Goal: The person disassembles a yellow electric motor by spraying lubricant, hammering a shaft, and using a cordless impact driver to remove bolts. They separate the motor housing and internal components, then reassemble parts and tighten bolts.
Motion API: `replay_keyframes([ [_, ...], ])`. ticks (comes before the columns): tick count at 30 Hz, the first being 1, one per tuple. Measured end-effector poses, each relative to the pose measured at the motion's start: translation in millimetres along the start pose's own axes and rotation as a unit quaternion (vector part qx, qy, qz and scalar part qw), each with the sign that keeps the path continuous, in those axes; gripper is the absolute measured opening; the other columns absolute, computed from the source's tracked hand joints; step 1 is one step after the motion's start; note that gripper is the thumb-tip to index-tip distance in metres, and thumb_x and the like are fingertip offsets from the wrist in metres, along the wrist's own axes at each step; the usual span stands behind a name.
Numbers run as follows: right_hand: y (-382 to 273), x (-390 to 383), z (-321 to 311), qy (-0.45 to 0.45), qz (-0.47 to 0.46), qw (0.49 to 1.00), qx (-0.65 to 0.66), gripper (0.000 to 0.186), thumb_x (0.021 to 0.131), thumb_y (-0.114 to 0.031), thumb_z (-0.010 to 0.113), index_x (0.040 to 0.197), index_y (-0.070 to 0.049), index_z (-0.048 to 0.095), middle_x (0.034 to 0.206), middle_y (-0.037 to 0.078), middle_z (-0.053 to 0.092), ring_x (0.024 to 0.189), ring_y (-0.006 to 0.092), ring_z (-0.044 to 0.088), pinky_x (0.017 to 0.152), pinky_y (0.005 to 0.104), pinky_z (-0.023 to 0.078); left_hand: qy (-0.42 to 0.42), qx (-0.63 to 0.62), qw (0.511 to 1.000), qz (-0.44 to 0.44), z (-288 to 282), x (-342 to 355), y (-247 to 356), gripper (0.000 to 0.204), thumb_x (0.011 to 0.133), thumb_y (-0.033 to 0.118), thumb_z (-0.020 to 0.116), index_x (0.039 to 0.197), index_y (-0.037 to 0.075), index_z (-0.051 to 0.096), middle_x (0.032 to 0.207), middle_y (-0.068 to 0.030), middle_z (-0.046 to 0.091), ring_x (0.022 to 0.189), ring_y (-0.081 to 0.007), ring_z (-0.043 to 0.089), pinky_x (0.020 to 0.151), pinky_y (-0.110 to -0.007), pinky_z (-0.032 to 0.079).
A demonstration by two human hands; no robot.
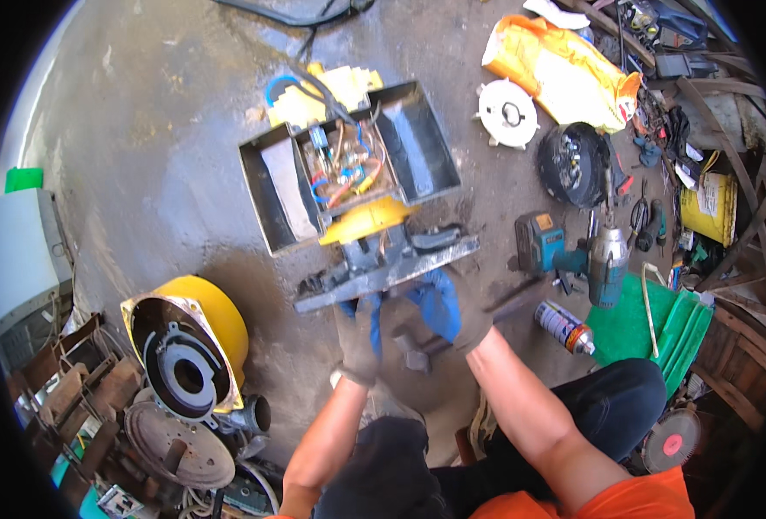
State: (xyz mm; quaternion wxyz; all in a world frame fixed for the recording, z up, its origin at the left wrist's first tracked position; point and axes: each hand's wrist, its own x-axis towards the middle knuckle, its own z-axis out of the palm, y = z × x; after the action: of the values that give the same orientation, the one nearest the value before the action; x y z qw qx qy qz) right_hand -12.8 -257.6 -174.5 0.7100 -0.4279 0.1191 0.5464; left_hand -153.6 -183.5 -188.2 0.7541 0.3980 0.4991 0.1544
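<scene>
Extending beyond both grips: yellow-black machine

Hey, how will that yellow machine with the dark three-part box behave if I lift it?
The yellow, metal-looking machine is probably heavy for its size, given its solid-looking grey plate. The dark, open, three-part box juts out on both sides, so the whole may tip. The thin, multicoloured wires look floppy and could snag.

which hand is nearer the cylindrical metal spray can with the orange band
Right. The gloved right hand is to the left of the cylindrical spray can, apart from it; the gloved left hand is farther left, beyond the right one.
</scene>
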Motion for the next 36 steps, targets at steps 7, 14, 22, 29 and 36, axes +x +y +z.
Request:
replay_keyframes([
  [7,-4.5,-4.0,20.6,0.077,0.011,0.997,-0.011,0.029,0.097,-0.019,0.052,0.121,-0.004,0.059,0.113,0.007,0.065,0.100,0.0194,0.061,0.097,0.0387,0.046,0.030,0.050,0.998,0.036,2.0,-0.5,-0.6,0.035,0.103,0.032,0.050,0.124,0.006,0.046,0.091,0.0005,0.056,0.063,-0.0011,0.044,0.052,-0.018,0.036],
  [14,0.3,-10.3,9.5,0.041,-0.002,0.997,-0.062,0.029,0.098,-0.020,0.053,0.122,-0.005,0.059,0.112,0.006,0.065,0.100,0.0188,0.061,0.094,0.0377,0.047,0.035,-0.004,0.995,0.097,6.4,-0.1,-16.9,0.039,0.101,0.038,0.053,0.126,0.010,0.046,0.085,0.0042,0.050,0.059,-0.0023,0.037,0.050,-0.019,0.030],
  [22,2.6,-14.9,-12.1,-0.024,-0.070,0.954,-0.290,0.039,0.090,-0.016,0.061,0.126,-0.003,0.058,0.127,0.012,0.056,0.117,0.0252,0.053,0.102,0.0371,0.042,0.012,0.107,0.991,0.082,-3.2,-3.6,-11.0,0.045,0.103,0.038,0.049,0.128,0.001,0.045,0.089,-0.0005,0.053,0.070,-0.0065,0.046,0.060,-0.022,0.041],
  [29,-4.2,-6.4,11.7,0.063,0.026,0.997,-0.036,0.034,0.093,-0.015,0.059,0.125,-0.005,0.057,0.118,0.005,0.061,0.105,0.0173,0.058,0.095,0.0347,0.047,-0.001,0.016,0.998,0.055,-1.0,-3.0,-5.9,0.044,0.102,0.036,0.050,0.131,0.003,0.048,0.104,-0.0034,0.058,0.070,-0.0031,0.045,0.059,-0.020,0.038],
  [36,-3.8,-8.9,15.0,0.093,0.035,0.995,-0.023,0.033,0.093,-0.015,0.060,0.125,-0.006,0.057,0.115,0.005,0.063,0.102,0.0167,0.061,0.092,0.0359,0.048,-0.031,-0.004,0.999,0.038,-0.7,-5.1,3.0,0.051,0.103,0.031,0.050,0.141,0.001,0.037,0.128,-0.0096,0.052,0.117,-0.0201,0.052,0.101,-0.036,0.044],
])
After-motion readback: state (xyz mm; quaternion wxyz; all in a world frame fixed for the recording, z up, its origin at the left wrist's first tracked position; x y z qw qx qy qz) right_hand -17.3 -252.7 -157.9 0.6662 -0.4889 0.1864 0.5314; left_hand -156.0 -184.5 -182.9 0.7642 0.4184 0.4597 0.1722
